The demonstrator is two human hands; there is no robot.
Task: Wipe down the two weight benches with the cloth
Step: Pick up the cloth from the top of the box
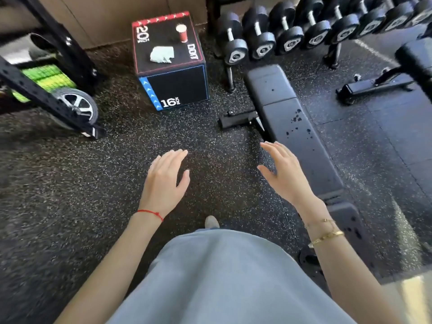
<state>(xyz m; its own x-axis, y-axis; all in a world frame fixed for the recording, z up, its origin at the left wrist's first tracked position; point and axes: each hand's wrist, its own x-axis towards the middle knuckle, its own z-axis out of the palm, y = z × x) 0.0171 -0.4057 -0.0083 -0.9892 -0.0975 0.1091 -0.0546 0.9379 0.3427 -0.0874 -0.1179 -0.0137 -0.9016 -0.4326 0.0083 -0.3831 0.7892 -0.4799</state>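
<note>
Pale green cloth (162, 55) lies crumpled near the middle of the box (149, 64) top, just beside a red cup (183, 32) toward the far edge; likely parked there within easy reach of the benches, not yet picked up. Left hand (164, 181) and right hand (281, 171) both hover over the speckled floor (70, 183), fingers spread wide and holding nothing. Near bench (297, 127) runs along the right hand's side, its pad dotted with dark spots near the middle; the second bench (418, 59) shows only at the right edge, well apart. Open floor between the person and the box leaves room to step forward; dumbbells (264, 40) crowd the near bench's far end.
</note>
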